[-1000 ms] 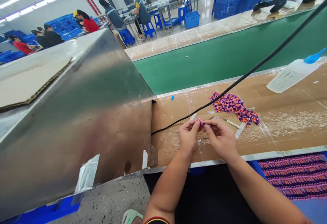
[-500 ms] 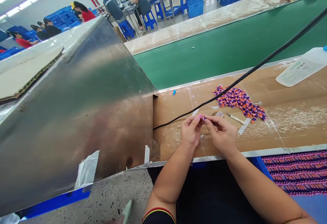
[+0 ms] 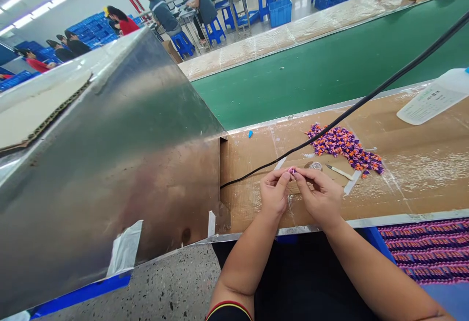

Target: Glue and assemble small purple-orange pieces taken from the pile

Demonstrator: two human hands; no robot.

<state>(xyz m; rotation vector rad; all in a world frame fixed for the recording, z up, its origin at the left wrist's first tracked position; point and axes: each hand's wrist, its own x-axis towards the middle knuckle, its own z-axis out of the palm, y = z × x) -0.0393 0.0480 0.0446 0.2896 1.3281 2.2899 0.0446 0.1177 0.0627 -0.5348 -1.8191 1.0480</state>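
Pinching a small pink-and-purple piece (image 3: 292,171) between closed thumbs and fingers, a person's left hand (image 3: 274,193) and right hand (image 3: 324,196) meet to the near left of a loose heap of tiny purple, orange and pink pieces (image 3: 344,146) on a brown cardboard-covered bench (image 3: 425,164). A slim pale-handled tool with a dark tip (image 3: 340,172) lies just in front of the heap. A translucent white plastic bottle (image 3: 428,98) sits to its right, a small blue cap (image 3: 250,134) well to its left. Beyond the heap stretches a green conveyor belt (image 3: 322,62); at its near right, a blue plastic crate (image 3: 379,244) holds pink-and-purple rows (image 3: 428,250).
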